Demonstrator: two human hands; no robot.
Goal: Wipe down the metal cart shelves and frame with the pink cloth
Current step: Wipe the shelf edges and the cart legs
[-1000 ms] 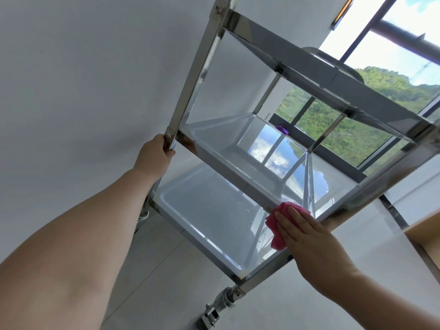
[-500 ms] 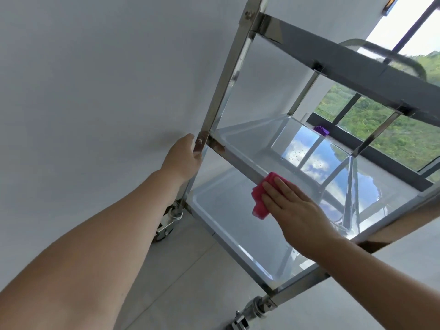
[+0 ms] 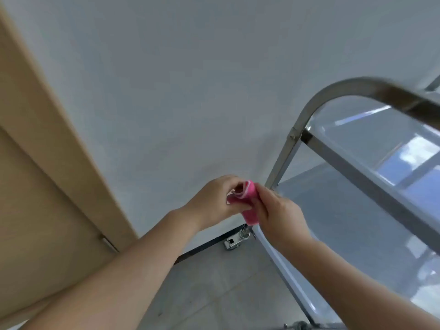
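Note:
The pink cloth point(image 3: 248, 203) is bunched up in mid-air, just left of the cart's left upright post point(image 3: 282, 160). My left hand point(image 3: 214, 201) grips its left side with curled fingers, and my right hand point(image 3: 277, 210) holds its right side. Neither hand touches the cart. The metal cart point(image 3: 357, 177) fills the right of the view, with its curved handle point(image 3: 338, 89) on top, a shiny upper shelf point(image 3: 381, 139) and lower shelves below it. Part of the cloth is hidden inside my hands.
A white wall point(image 3: 190, 79) stands behind the cart. A tan wooden door point(image 3: 35, 186) lies at the left. One cart caster point(image 3: 234, 240) sits on the grey tiled floor point(image 3: 226, 282) by the dark baseboard.
My right hand lifted the cloth off the middle shelf rim and my left hand let go of the post. Both hands now hold the cloth together, and the view swung left.

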